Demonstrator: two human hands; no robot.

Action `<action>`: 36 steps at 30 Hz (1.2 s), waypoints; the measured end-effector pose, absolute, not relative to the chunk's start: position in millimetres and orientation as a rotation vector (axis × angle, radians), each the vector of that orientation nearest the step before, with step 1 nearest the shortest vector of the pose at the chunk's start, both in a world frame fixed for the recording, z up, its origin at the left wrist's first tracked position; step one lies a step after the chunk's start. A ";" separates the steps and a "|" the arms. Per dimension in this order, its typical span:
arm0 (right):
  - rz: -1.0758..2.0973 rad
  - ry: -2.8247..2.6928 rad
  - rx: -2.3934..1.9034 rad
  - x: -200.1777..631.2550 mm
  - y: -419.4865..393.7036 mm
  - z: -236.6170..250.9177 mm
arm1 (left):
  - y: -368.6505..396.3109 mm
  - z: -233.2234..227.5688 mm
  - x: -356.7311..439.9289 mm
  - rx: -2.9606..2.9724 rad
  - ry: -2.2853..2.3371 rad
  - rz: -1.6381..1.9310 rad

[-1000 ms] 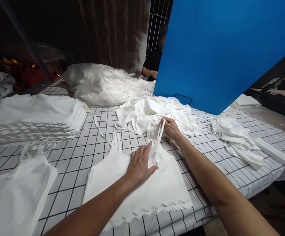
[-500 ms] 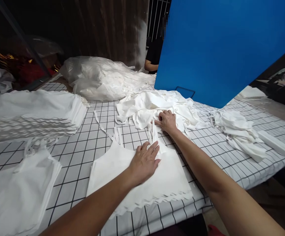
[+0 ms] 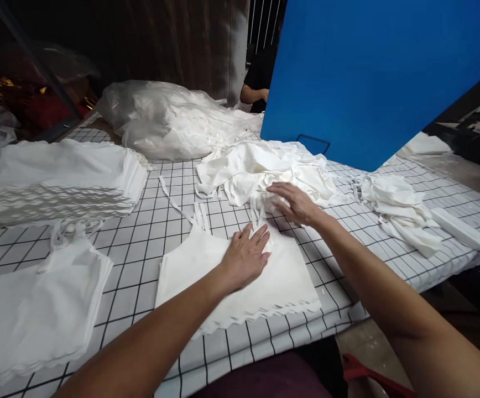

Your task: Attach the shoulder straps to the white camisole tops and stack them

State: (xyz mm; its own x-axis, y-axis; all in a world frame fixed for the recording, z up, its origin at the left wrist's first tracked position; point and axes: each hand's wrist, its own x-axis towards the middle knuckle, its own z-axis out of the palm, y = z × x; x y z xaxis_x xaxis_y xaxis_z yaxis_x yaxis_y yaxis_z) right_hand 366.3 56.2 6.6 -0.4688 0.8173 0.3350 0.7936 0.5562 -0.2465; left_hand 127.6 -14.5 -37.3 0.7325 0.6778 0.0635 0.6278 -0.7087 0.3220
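A small stack of white camisole tops lies flat before me, hems towards me and thin straps pointing away. My left hand presses on the top one with fingers spread. Just beyond its right shoulder strap, my right hand hovers with fingers extended and slightly blurred, nothing visible in its grasp. Behind that hand spreads a loose heap of white garments. One long strap trails from the left shoulder of the stack across the checked cloth.
Neat piles of white tops and camisoles occupy the left side. A clear plastic bag of white items sits behind. A blue board leans at the back right, near a person's arm. Crumpled white cloth lies right.
My right hand has let go of the right strap, opened and shifted slightly right. My left hand stays on the stack. The camera view has tilted a little.
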 end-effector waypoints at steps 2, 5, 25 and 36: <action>0.126 -2.539 -1.256 357.2 39.4 -9.0 | -13.9 -37.6 128.5 2.649 1.030 0.243; 0.193 -2.639 -1.298 354.5 27.3 -31.6 | -14.2 -32.8 130.8 2.624 1.029 0.184; 0.259 -2.235 -1.290 264.5 55.0 7.6 | -11.6 -24.8 -12.8 2.627 1.007 0.228; 0.762 -2.186 -1.458 105.6 115.8 -5.8 | -14.0 -20.0 -12.0 2.643 1.006 0.325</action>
State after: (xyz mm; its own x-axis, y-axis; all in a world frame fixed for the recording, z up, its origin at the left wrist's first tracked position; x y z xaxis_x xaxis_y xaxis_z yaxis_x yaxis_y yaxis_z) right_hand 105.6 115.8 -5.8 -0.3737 0.9270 0.0310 0.7070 0.3063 -0.6374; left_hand -12.0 -14.0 -20.0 0.7301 0.6752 0.1049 0.6089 -0.7126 0.3485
